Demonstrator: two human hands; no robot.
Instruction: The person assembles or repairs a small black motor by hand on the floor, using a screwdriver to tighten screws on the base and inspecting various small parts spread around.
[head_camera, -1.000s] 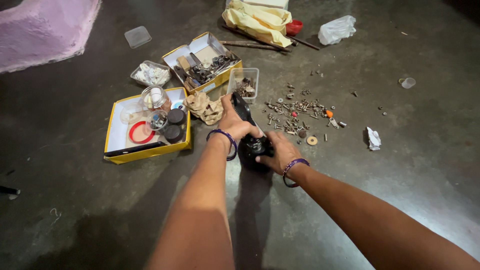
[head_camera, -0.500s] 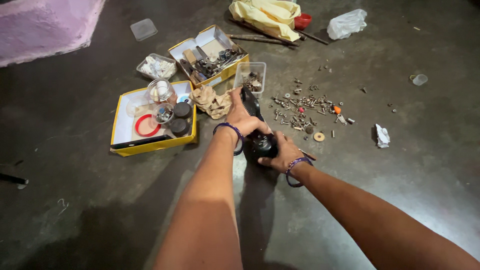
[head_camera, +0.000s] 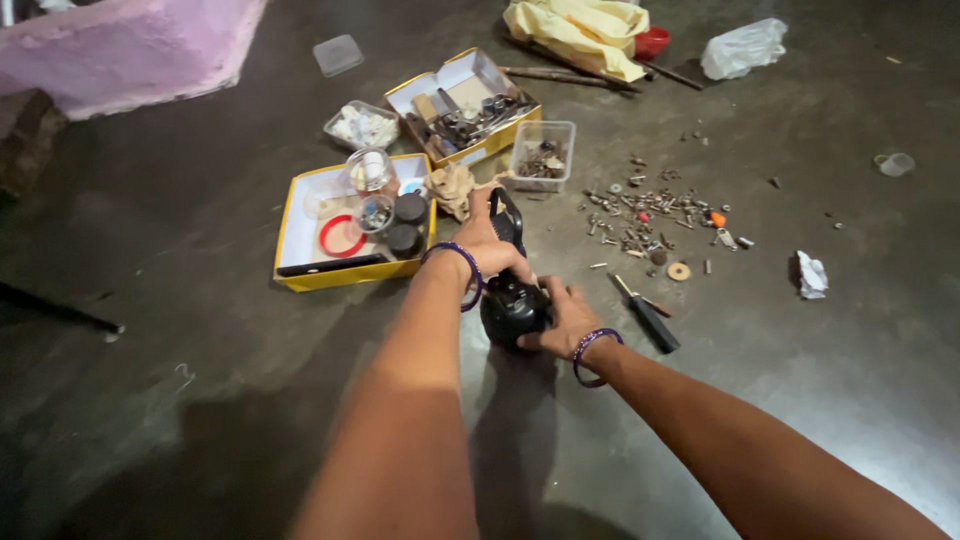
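Holding a black device (head_camera: 512, 300) between both hands, the person has it low over the dark floor (head_camera: 200, 400), just in front of the yellow box (head_camera: 300, 235). The left hand (head_camera: 487, 245) closes its grip over the device's upper, far end, fingers curled round a black strap or flap there; the right hand (head_camera: 565, 318) cups the rounded near side, its grip wrapped shut on the body. What the device is exactly I cannot tell; it looks like a small black housing with a round face.

Risks, as I judge them: the hold is split between a loose-looking strap end and a smooth rounded body, so a slip of the right hand could let the device swing or drop onto the hard floor. A screwdriver (head_camera: 648, 318) lies just beside the right wrist, and a sideways move of that arm could knock it or roll it away. Beyond it a scatter of screws (head_camera: 650, 215) and washers lies loose, well within reach of a sweeping elbow; nudged, they would spread and small parts could be lost. The clear tub (head_camera: 541, 155) and jars (head_camera: 372, 175) near the left hand could likewise tip if the device is pulled up abruptly
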